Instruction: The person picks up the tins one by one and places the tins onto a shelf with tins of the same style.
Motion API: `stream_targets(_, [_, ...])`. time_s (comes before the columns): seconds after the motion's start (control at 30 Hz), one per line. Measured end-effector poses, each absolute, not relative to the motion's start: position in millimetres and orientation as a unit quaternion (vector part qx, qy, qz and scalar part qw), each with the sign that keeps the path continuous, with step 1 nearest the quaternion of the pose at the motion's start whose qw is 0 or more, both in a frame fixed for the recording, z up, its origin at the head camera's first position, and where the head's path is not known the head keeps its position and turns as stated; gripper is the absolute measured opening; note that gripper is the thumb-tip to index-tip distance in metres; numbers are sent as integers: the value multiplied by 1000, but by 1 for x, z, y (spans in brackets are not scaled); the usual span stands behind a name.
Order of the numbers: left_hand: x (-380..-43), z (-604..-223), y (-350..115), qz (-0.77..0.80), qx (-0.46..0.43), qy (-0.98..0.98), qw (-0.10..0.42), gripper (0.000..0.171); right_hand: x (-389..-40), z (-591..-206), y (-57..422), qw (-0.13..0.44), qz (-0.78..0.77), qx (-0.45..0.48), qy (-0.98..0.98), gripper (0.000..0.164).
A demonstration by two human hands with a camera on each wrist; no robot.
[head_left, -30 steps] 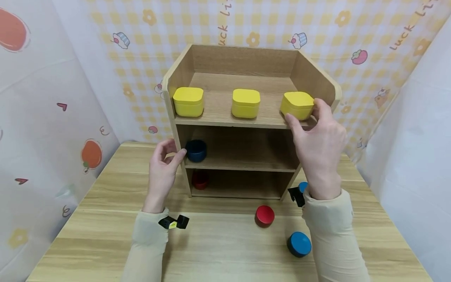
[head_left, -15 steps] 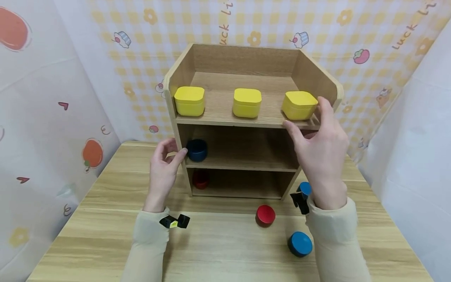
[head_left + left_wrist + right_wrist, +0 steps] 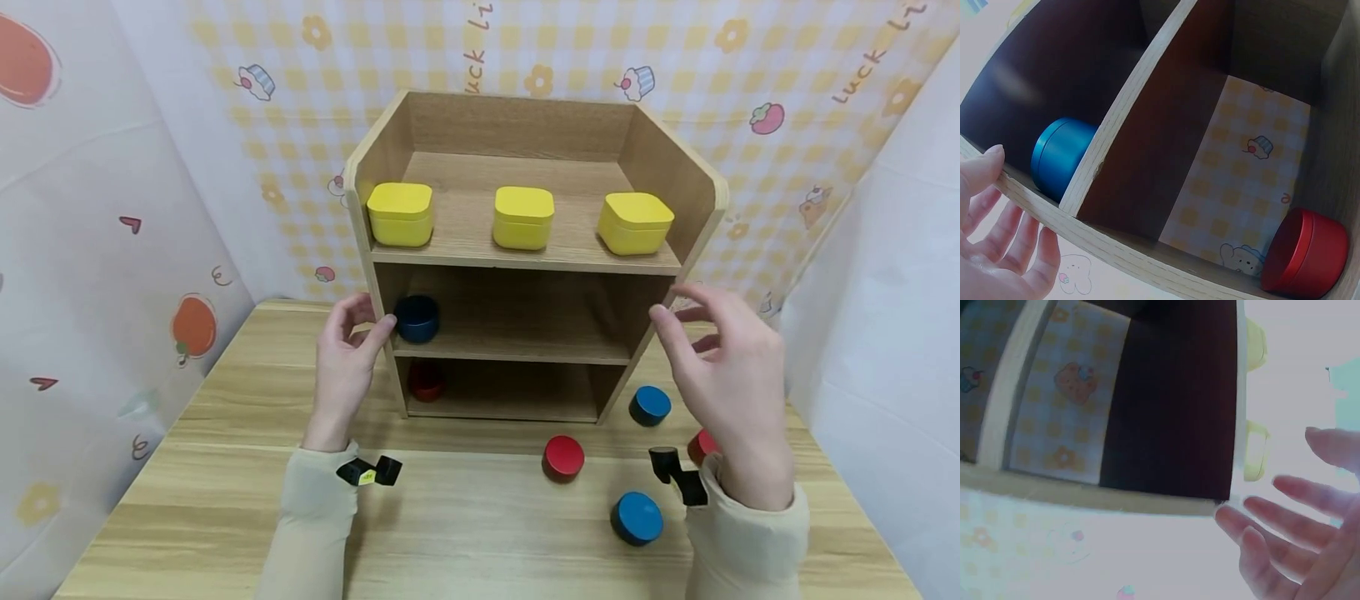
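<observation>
- top row looks done: three yellow boxes lined up on the wooden shelf, upper centre of frame
- lower rows barely started, seemingly: one blue tin, one red tin, left of centre
- apparently left: two blue tins, two red tins on the tabletop, lower right
- shelf side gripped by left hand; right hand loose, nothing held

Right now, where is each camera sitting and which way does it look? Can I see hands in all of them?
Head: on the person's head, facing forward and down at the wooden shelf; the left hand, right hand and both sleeves show.
Left wrist: on that wrist, facing into the shelf; part of the left hand shows.
Right wrist: on that wrist, facing the shelf; part of the right hand shows.
Shared: head and left wrist both see the blue container and red container inside the shelf.
</observation>
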State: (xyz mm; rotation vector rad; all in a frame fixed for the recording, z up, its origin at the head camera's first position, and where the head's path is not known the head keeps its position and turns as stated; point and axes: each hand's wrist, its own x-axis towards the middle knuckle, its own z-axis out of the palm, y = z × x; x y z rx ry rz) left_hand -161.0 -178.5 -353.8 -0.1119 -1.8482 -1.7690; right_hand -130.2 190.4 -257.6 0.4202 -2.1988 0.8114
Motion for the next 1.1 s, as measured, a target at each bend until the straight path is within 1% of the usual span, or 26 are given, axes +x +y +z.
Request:
stream_targets(0.13, [-161,-354,-178,-661,-41,-692,288,38,-131,-271,205,328,325,165,-872,26])
stream_targets(0.3, [-161,-353,-178,-662,-42,-691,287,39,-137,-293,227,265,359,149,-882,23])
stream_targets(0.43, [-161,-353,-177,-663,-48,-691,283,39,-143,-316,242,208,367,108,-900,28])
stream_targets(0.53, [-160,-353,-178,-664,-46,-692,280,39,-150,-328,250,168,360,95,-913,34])
stream_targets(0.67, [-159,-353,-179,-664,-40,-690,284,38,-157,-338,256,131,360,97,-919,40])
stream_targets(0.87, [-158,-353,-179,-663,-47,-691,285,39,-162,-349,269,93,361,90,-924,42])
stream_targets(1.1, [-159,-353,-179,-665,-46,-690,283,38,-174,-371,284,21,370,63,-927,50])
